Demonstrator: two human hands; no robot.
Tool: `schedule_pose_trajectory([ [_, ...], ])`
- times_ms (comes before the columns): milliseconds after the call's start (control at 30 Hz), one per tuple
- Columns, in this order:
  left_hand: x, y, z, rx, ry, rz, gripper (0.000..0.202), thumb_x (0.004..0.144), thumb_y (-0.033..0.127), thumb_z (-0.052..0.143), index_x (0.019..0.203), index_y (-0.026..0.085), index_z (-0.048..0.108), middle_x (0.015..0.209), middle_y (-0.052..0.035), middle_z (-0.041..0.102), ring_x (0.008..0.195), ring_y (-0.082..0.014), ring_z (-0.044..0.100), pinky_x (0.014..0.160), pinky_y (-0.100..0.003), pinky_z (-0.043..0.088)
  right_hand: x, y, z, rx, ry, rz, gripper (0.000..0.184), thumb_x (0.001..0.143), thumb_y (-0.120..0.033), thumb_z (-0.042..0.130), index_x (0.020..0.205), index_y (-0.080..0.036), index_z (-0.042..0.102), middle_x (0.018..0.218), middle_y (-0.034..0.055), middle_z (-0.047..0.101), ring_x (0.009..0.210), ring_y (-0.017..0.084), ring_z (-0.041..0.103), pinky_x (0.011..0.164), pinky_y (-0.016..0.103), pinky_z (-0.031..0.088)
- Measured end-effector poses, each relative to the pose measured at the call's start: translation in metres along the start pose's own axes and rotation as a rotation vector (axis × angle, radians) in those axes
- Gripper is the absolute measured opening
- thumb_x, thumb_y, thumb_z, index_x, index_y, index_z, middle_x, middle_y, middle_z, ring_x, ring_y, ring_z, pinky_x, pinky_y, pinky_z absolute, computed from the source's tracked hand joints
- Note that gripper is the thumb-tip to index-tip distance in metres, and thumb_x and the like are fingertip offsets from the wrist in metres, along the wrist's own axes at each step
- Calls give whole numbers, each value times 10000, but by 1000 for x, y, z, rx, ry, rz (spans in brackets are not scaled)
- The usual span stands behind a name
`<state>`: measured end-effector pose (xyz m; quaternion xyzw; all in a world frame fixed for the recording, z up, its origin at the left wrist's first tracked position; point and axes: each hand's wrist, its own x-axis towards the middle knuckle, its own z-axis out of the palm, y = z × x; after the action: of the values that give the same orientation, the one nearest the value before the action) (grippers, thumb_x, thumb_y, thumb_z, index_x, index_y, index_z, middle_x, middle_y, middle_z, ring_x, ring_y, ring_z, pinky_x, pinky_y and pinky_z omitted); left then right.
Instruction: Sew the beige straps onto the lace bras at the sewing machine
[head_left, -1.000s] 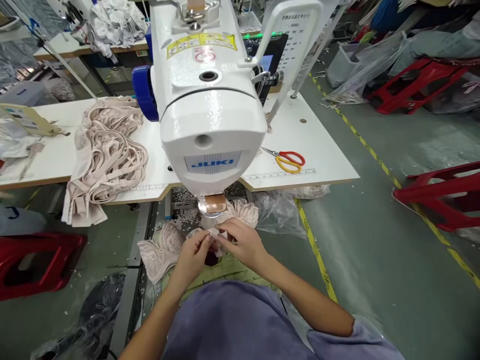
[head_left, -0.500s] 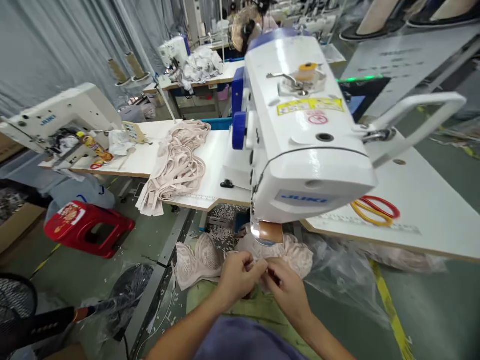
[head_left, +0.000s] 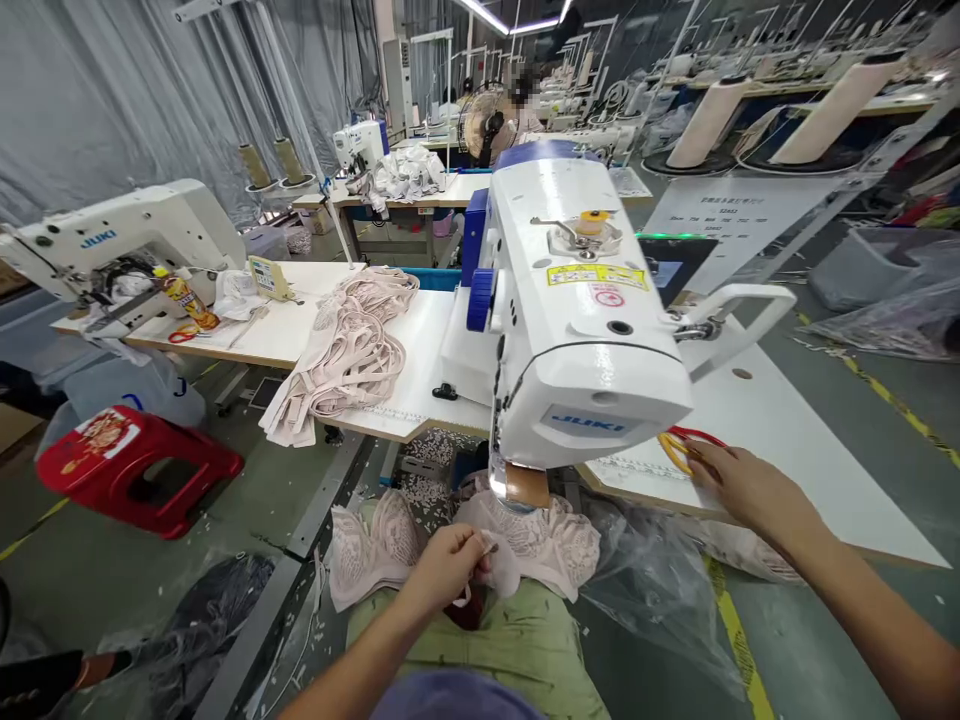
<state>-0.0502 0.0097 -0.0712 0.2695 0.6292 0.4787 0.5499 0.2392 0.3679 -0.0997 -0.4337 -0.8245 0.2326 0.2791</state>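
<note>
Your right hand (head_left: 742,485), grip open, rests its fingertips on the handles of the scissors (head_left: 679,447) on the desk (head_left: 787,440); your left hand (head_left: 446,565) pinches the lace bra (head_left: 547,540) in your lap.

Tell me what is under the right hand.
The scissors, red and yellow handles showing, lie partly beneath the right hand; their blades are hidden behind the sewing machine head.

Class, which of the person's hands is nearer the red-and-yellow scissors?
Right. The right hand touches the scissors on the table; the left hand is far below-left, pinching the lace garment.
</note>
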Motion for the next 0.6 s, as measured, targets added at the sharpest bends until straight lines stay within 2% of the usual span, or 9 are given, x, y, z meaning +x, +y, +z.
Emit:
schedule_pose_trajectory([
  [100, 0, 4, 2, -97, -31, -13, 377, 814, 513, 568, 666, 168, 539, 636, 3, 552, 544, -106, 480, 571, -254, 355, 6, 2, 1, -193, -133, -52, 372, 764, -591, 547, 906, -266, 656, 746, 172, 625, 594, 320, 569, 547, 463, 419],
  [167, 1, 7, 3, -150, -46, -28, 369, 794, 503, 600, 672, 158, 555, 647, -5, 571, 542, -104, 489, 561, -250, 348, 10, -5, 0, -238, -170, -71, 368, 787, -590, 526, 909, -262, 639, 765, 165, 623, 621, 341, 595, 578, 499, 455],
  [233, 2, 9, 3, -193, -40, -32, 363, 783, 490, 630, 673, 150, 569, 655, -10, 581, 547, -101, 496, 550, -242, 341, 8, -15, -4, -232, -210, -36, 343, 773, -586, 568, 845, -253, 614, 728, 142, 613, 584, 313, 594, 578, 489, 472],
  [300, 2, 12, 0, -240, -16, -26, 367, 777, 494, 659, 691, 145, 584, 650, 2, 573, 544, -91, 488, 546, -230, 339, -7, -30, -10, -187, -204, 53, 324, 768, -571, 609, 805, -252, 573, 700, 121, 611, 552, 282, 588, 550, 450, 469],
  [367, 2, 15, -4, -293, 8, -21, 375, 764, 503, 693, 729, 140, 605, 643, 18, 560, 540, -79, 477, 548, -218, 345, -40, -49, -14, -46, -186, 165, 290, 810, -536, 609, 857, -257, 545, 741, 125, 641, 596, 274, 623, 545, 414, 473],
  [467, 1, 18, -8, -369, 28, -33, 398, 741, 512, 736, 786, 130, 636, 641, 23, 558, 536, -70, 473, 547, -205, 358, -110, -85, -15, 343, -186, 312, 304, 840, -509, 615, 973, -258, 508, 856, 128, 677, 683, 242, 664, 577, 362, 529],
  [500, 1, 19, -8, -387, 31, -41, 403, 737, 510, 744, 801, 125, 644, 643, 21, 561, 535, -69, 474, 547, -203, 363, -133, -99, -13, 409, -168, 324, 327, 834, -527, 607, 980, -256, 495, 834, 98, 672, 624, 218, 641, 529, 344, 526],
  [533, 0, 21, -8, -398, 32, -50, 406, 735, 506, 749, 817, 121, 651, 646, 18, 565, 536, -69, 476, 545, -201, 367, -154, -113, -11, 428, -208, 323, 316, 850, -510, 592, 1004, -254, 490, 845, 78, 672, 609, 197, 631, 527, 330, 537],
  [600, -1, 24, -6, -403, 28, -63, 402, 733, 497, 752, 839, 121, 654, 659, 12, 573, 550, -73, 485, 549, -199, 377, -186, -144, -5, 351, -282, 219, 296, 855, -434, 590, 1067, -243, 516, 894, 73, 673, 659, 187, 641, 575, 319, 561],
])
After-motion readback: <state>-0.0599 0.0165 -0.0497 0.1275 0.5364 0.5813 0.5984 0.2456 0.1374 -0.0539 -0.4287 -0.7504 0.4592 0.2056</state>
